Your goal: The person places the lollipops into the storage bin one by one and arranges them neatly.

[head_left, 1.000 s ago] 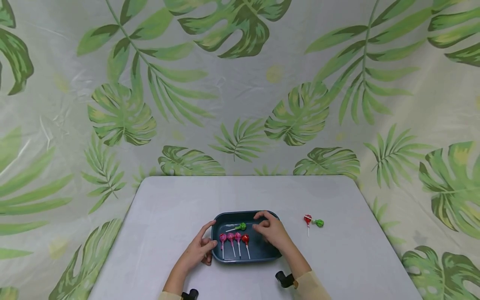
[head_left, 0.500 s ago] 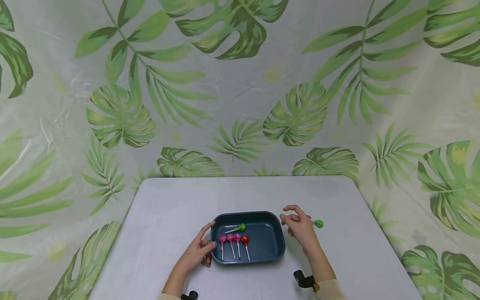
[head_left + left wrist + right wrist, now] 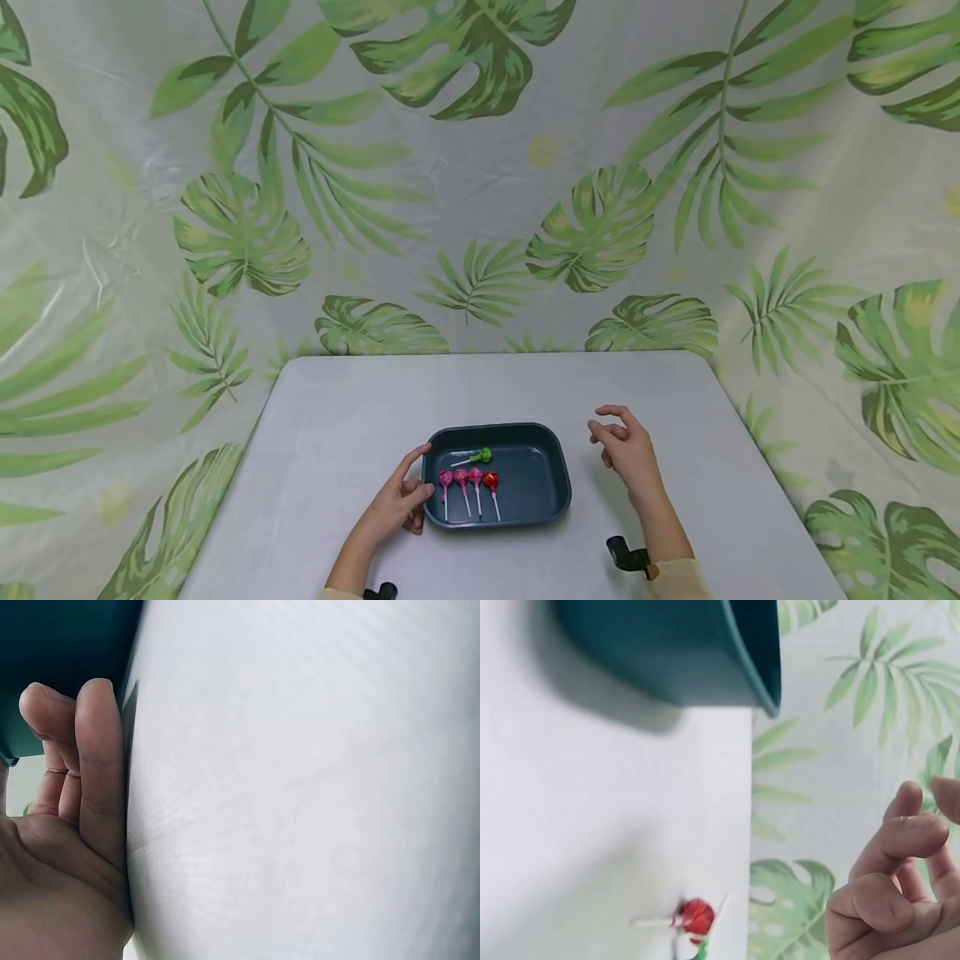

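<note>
A dark blue tray (image 3: 534, 515) sits on the white table. My left hand (image 3: 393, 502) grips its left rim, with the thumb on the edge; in the left wrist view the other fingers (image 3: 101, 750) rest curled against the table beside the tray wall (image 3: 60, 645). Inside lie three pink lollipops (image 3: 461, 477), a red lollipop (image 3: 491, 480) and a green lollipop (image 3: 484, 455). Right of the tray, my right hand (image 3: 632, 457) hovers with loosely bent fingers and holds nothing. Below it in the right wrist view lie another red lollipop (image 3: 697, 916) and part of a green one (image 3: 702, 949).
The white table (image 3: 360, 400) runs back to a leaf-patterned curtain (image 3: 480, 208). In the head view my right hand hides the two loose lollipops. Each wrist carries a black camera mount, such as the right one (image 3: 626, 554).
My right hand has moved right, out from over the tray to above the loose lollipops on the table, covering them. The left hand stays on the tray rim.
</note>
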`<act>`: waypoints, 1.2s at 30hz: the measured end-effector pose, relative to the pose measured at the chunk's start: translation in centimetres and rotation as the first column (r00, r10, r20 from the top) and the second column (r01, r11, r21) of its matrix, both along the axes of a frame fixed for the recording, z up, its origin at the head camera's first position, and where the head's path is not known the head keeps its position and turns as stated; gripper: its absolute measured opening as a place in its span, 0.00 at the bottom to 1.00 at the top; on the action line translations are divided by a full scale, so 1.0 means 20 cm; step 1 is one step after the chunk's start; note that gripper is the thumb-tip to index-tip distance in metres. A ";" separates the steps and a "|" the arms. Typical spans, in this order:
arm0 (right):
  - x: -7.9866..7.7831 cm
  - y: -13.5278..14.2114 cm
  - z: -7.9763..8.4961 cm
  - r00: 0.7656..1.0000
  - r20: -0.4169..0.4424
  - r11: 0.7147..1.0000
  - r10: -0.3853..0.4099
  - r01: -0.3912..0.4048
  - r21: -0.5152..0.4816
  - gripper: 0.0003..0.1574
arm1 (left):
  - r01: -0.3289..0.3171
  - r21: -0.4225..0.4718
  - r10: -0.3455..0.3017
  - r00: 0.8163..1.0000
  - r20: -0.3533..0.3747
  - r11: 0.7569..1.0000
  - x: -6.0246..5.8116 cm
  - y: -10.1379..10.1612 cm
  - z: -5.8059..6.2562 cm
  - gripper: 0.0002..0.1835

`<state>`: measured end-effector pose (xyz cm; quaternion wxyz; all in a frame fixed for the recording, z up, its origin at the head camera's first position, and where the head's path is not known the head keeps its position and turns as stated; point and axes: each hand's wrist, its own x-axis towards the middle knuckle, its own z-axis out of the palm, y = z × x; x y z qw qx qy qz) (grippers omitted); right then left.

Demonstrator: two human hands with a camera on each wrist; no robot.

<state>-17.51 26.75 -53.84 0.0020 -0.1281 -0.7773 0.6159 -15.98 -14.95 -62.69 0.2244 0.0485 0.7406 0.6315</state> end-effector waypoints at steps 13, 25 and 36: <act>0.01 0.21 -0.09 0.979 0.053 0.978 -0.197 0.200 -0.052 0.20 | -0.004 -0.007 0.004 1.000 0.003 1.000 0.01 0.01 0.02 0.39; 0.01 0.29 -0.24 0.934 0.090 0.938 -0.345 0.346 0.004 0.30 | -0.001 -0.005 0.001 1.000 0.002 1.000 0.00 0.00 0.01 0.39; -0.04 0.31 -0.38 0.893 0.129 0.903 -0.430 0.423 0.079 0.30 | 0.015 -0.001 -0.015 1.000 -0.019 1.000 0.00 0.00 0.01 0.39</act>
